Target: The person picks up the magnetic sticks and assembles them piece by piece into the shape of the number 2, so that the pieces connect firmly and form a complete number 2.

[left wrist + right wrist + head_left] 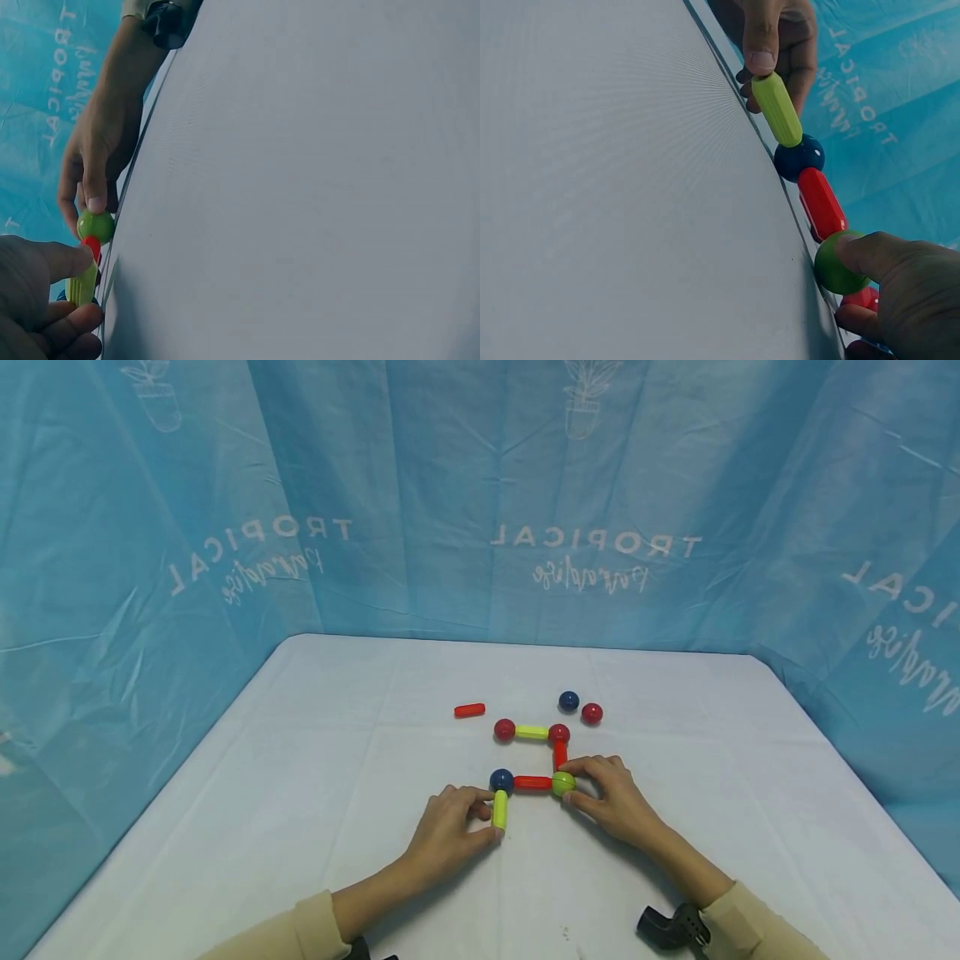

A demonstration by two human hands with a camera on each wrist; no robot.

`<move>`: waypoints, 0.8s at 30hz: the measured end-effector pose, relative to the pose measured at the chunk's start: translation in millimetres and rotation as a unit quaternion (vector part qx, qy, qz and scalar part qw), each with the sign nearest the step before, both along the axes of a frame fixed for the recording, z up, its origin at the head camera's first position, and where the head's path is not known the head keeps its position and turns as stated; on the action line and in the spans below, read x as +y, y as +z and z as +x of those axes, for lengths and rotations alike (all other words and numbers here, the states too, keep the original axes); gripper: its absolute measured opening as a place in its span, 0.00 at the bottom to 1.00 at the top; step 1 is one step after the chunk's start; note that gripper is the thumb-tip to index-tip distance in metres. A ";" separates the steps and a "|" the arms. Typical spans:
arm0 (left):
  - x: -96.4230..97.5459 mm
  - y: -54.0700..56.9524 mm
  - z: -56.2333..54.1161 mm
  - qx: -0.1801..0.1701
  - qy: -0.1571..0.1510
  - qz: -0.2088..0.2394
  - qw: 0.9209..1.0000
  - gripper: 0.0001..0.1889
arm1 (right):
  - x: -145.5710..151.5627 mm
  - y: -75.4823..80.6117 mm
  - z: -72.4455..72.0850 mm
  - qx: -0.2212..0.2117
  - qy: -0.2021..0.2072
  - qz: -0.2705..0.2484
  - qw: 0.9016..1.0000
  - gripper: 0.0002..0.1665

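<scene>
Beige sleeves (757, 922) reach in from the near edge, with a black band (671, 927) at the right wrist. On the white surface (337, 735), the left hand (450, 827) pinches a yellow-green stick (499, 810) between thumb and fingers; its far end meets a blue ball (501, 781). From that ball a red stick (532, 783) runs right to a green ball (563, 783), which the right hand (615, 802) grips with thumb and forefinger. Another red stick (560, 753) leads away from the green ball to a corner red ball (558, 733), then a short yellow bar (532, 732) goes left to an end red ball (505, 730). Farther back lie a loose red bar (469, 711), to the left, and a dark blue ball (568, 702) just beside a spare red ball (592, 714), to the right.
</scene>
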State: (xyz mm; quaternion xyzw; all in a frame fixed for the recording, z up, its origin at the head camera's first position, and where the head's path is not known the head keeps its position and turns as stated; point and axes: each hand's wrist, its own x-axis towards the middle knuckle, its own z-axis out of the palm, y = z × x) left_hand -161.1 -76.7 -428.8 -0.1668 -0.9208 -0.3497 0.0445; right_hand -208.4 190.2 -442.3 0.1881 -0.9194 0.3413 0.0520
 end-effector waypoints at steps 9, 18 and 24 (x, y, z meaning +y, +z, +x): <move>1.2 -1.0 0.7 0.011 0.004 0.003 1.000 0.23 | -0.1 0.4 -0.1 0.000 0.000 0.000 1.000 0.22; -0.8 2.5 0.1 -0.030 0.028 0.013 0.999 0.25 | -0.6 1.4 0.3 -0.006 -0.002 0.000 1.000 0.22; -3.1 7.4 -10.6 -0.055 0.036 0.031 0.997 0.22 | -0.6 2.5 0.5 -0.010 -0.004 0.001 1.000 0.22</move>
